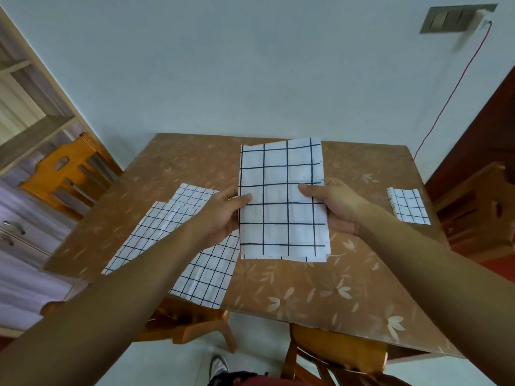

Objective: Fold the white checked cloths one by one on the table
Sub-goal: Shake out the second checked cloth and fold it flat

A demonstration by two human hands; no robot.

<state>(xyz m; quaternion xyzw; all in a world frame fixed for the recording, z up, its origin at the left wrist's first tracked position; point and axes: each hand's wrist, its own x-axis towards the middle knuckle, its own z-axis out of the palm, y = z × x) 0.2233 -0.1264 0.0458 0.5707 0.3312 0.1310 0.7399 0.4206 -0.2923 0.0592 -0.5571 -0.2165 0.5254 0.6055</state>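
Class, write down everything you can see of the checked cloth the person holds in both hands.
The held cloth is white, thin-looking fabric with a dark grid of lines, folded into a tall rectangle, layered edges showing at its left side. It is lifted flat, facing the camera, above the brown table. The left hand and right hand grip its side edges at mid-height, thumbs on the front.

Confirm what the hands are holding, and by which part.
One folded white cloth with black checks, held by both side edges at mid-height: the left hand pinches the left edge, and the right hand pinches the right edge.
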